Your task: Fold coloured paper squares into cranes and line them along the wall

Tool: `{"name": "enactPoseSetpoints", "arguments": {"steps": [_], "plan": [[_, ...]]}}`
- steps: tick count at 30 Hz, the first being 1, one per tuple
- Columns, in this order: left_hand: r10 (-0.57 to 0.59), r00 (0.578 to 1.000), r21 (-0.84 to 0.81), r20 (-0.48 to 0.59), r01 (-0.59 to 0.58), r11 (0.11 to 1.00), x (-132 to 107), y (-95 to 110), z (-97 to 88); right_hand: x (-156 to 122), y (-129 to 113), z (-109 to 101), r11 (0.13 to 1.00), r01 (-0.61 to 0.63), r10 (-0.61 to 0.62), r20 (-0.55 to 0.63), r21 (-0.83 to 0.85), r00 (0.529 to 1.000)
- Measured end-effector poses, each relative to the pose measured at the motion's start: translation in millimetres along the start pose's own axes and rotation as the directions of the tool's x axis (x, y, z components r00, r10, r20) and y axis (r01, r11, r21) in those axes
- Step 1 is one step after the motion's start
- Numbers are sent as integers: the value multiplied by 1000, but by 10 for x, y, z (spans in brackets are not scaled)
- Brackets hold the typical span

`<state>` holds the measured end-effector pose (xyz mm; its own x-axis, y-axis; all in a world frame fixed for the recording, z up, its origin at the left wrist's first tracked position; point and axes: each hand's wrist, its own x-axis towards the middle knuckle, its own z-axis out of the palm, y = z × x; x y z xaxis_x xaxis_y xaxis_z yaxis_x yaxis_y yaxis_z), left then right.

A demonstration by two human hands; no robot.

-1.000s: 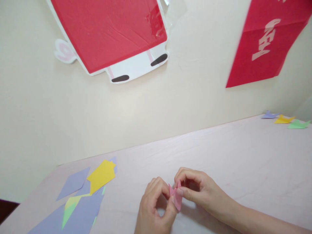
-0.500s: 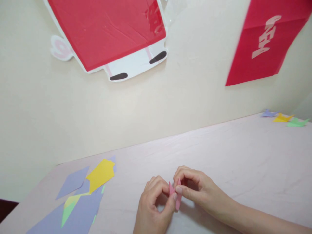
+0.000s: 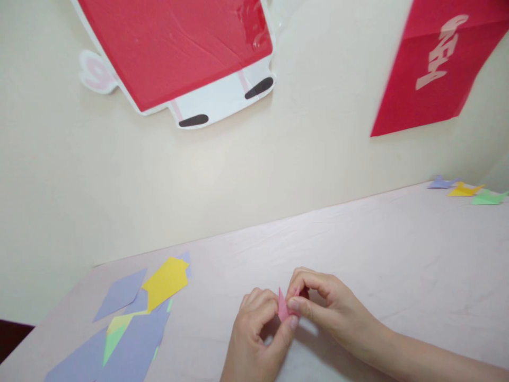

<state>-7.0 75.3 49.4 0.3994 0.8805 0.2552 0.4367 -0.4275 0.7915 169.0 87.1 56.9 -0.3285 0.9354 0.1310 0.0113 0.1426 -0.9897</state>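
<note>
A small folded pink paper piece (image 3: 283,307) sits between my two hands, just above the pale pink table (image 3: 397,249). My left hand (image 3: 254,339) pinches its lower left side with thumb and curled fingers. My right hand (image 3: 330,313) pinches its right side, thumb and forefinger pressed together on the paper. Most of the pink paper is hidden by my fingers.
Loose lavender, yellow and green paper sheets (image 3: 135,313) lie at the table's left. Three small folded paper shapes, lavender, yellow and green (image 3: 465,189), lie at the far right edge. Red posters (image 3: 178,42) hang on the cream wall behind.
My fingers have closed further over the pink paper, so less of it shows. Both hands have shifted slightly right and the view has tilted a little.
</note>
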Motion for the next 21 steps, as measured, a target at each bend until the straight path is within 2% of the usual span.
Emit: {"name": "enactPoseSetpoints", "arguments": {"steps": [6, 10, 15, 18, 21], "plan": [[-2, 1000, 72, 4, 1, 997, -16, -15, -3, 2, 55, 16, 997, -52, 50, 40, 62, 998], [-34, 999, 65, 3, 34, 997, -24, -12, 4, -3, 62, 30, 991, -51, 45, 56, 122, 997], [-40, 997, 24, 66, 38, 999, -27, 3, 13, 56, 9, -46, 988, -53, 61, -51, 146, 997], [-23, 998, -34, 52, 25, 999, -39, 9, 15, 116, -12, -117, 989, -64, 82, -129, 137, 988], [-67, 997, -32, 36, 69, 997, -51, 11, 18, 138, -11, -145, 988, -83, 101, -139, 133, 985]]}}
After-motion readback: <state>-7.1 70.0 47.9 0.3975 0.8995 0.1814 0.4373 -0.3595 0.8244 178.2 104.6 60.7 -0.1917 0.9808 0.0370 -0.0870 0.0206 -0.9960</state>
